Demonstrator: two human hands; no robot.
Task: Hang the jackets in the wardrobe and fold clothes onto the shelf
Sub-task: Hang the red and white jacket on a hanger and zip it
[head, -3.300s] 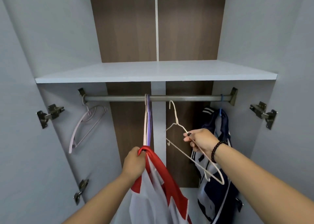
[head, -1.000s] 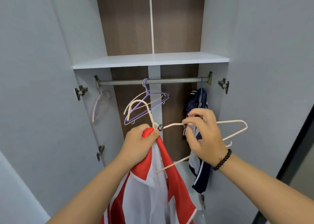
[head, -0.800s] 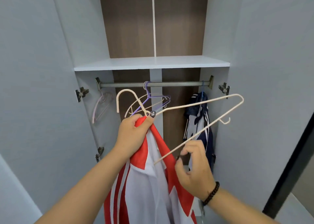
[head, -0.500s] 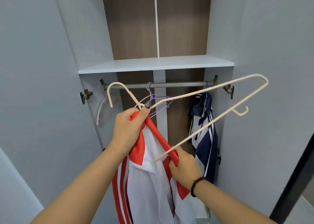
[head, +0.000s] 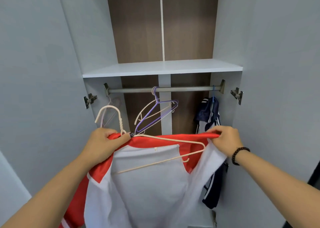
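One jacket, the navy and white one (head: 210, 141), already hangs from the rail (head: 181, 89) at the right of the frame, just beside the wardrobe's right wall. A second, the red and white jacket (head: 149, 184), is not yet on the rail: it is held up in the lower middle of the frame, in front of the open wardrobe. By the look of it, the step in hand is getting this jacket onto the cream hanger (head: 161, 150), whose right arm lies inside the spread collar while its hook stands up at the left, above the left hand. What remains, as far as can be judged, is seating both shoulders, hooking the hanger on the rail, and then the folding; the shelf (head: 162, 67) above the rail carries no clothes in view.

A purple hanger (head: 156, 113) with a pale one beside it hangs at the middle of the rail, and a pink hanger (head: 110, 106) hangs at its left end.

The left hand (head: 107, 141) is clenched round the red collar together with the neck of the cream hanger, thumb pressed against the twisted wire. The right hand (head: 225, 139) pinches the other end of the red collar edge, fingers curled over it, pulling the collar out wide toward the right of the frame. A dark bead bracelet (head: 239, 154) sits on that wrist.
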